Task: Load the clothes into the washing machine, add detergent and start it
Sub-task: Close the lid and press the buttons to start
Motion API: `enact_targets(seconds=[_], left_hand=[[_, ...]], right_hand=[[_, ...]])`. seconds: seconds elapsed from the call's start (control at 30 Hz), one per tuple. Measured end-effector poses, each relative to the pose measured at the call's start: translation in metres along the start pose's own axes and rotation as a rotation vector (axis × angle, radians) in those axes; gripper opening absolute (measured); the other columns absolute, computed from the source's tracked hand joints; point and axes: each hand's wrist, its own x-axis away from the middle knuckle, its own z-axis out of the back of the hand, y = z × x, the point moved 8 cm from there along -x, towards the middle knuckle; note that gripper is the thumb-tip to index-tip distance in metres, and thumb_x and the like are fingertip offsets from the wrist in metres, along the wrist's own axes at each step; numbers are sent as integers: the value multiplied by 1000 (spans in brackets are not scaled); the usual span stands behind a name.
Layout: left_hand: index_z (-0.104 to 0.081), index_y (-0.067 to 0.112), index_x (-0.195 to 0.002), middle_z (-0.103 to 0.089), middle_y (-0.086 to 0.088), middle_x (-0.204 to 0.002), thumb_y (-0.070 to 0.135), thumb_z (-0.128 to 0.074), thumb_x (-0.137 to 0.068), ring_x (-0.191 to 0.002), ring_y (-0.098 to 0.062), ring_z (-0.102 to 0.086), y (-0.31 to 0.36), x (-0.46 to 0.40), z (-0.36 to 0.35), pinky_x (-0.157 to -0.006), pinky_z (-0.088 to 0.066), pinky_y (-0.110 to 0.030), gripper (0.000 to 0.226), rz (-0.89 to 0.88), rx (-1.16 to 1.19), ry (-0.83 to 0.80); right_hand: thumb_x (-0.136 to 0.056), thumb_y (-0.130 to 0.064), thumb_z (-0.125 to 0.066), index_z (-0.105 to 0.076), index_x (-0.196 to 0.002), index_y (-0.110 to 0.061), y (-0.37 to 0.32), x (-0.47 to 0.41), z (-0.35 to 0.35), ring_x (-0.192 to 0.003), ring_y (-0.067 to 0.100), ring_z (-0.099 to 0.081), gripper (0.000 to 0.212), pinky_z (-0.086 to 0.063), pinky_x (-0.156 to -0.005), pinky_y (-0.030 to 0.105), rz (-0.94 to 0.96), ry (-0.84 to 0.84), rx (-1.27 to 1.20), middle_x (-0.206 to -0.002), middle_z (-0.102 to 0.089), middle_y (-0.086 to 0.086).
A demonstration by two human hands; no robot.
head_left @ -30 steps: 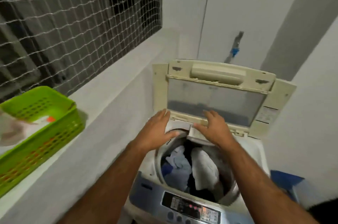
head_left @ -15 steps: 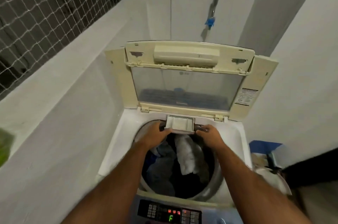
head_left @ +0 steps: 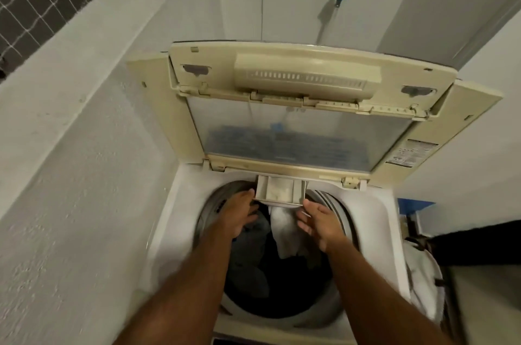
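Below the raised lid, pulled-out, powder-crusted detergent drawer.

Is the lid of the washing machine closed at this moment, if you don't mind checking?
No, the lid stands raised behind the drum, and the clothes lie exposed inside.

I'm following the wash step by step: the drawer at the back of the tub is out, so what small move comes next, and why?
Probably put detergent into the drawer: it is pulled out, clothes already lie in the tub, and both the left hand and the right hand hold nothing.
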Motion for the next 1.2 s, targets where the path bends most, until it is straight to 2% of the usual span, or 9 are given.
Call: enact_targets(seconds=[0.07, 0.13, 0.3, 0.47, 0.57, 0.7, 0.8, 0.93, 1.2], left_hand=[[-45, 6, -139, -53, -14, -137, 31, -47, -100, -125, -29, -52, -5, -4, -2, -92, -48, -37, 46, 10, 83, -18], [-45, 3, -139, -53, -15, -137, 26, -46, -102, -127, -30, -51, -6, -5, -5, -93, -47, -34, 44, -8, 128, -42], [-51, -1, -133, -57, -17, -132, 19, -48, -101, -122, -29, -55, -4, -5, -7, -104, -43, -38, 38, -62, 219, -5], [-54, -4, -122, -58, -21, -126, 25, -52, -99, -110, -27, -58, 9, -8, -15, -92, -48, -35, 37, -52, 456, 103], [-44, -5, -136, -51, -23, -136, 49, -45, -97, -122, -31, -53, 14, -11, -22, -98, -45, -40, 67, 6, 626, 94], [-24, -4, -148, -31, -25, -151, 75, -31, -87, -139, -36, -34, 21, 5, -29, -115, -28, -47, 100, 25, 786, -7], [-20, -1, -150, -26, -22, -155, 80, -25, -84, -143, -35, -27, 29, 19, -35, -118, -21, -48, 104, -13, 800, -53], [-15, -2, -150, -18, -22, -157, 84, -19, -80, -146, -34, -19, 39, 29, -42, -120, -15, -47, 111, -25, 792, -79], [-20, 1, -150, -24, -18, -156, 85, -12, -79, -144, -31, -25, 41, 32, -49, -118, -19, -43, 110, -38, 725, -88]], right_hand=[[-88, -25, -69, -64, -111, 9, 7, -6, 4, -101, 47, -63, 42, -48, -98, 50, 18, 52, -66, -107, -65, 34], [-95, -20, -62, -66, -114, -2, 15, -11, 7, -116, 34, -63, 27, -50, -100, 44, 8, 109, -145, -121, -66, 24], [-93, -20, -64, -69, -91, -7, 16, -17, 2, -79, 13, -71, 14, -56, -71, 24, 35, 164, -272, -88, -72, 8], [-95, -26, -63, -61, -71, -12, -8, -19, -8, -50, 11, -52, 27, -49, -49, 19, 76, 192, -282, -66, -54, 6], [-98, -44, -51, -62, -113, -2, -14, -21, -12, -97, 24, -66, 46, -56, -86, 33, 38, 230, -392, -110, -64, 18], [-92, -72, -28, -26, -151, 0, -22, -3, -31, -141, 38, -37, 93, -30, -118, 46, 10, 125, -646, -153, -33, 25], [-80, -86, -26, -9, -156, -8, -30, 14, -46, -146, 41, -17, 110, -21, -120, 49, 56, 45, -789, -159, -8, 24], [-73, -92, -23, 0, -155, -10, -37, 18, -55, -148, 33, -14, 118, -20, -121, 45, 77, -1, -868, -161, -16, 17], [-75, -91, -16, -16, -153, -3, -36, 17, -60, -142, 37, 4, 118, -1, -119, 53, 73, 41, -694, -152, 4, 21]])
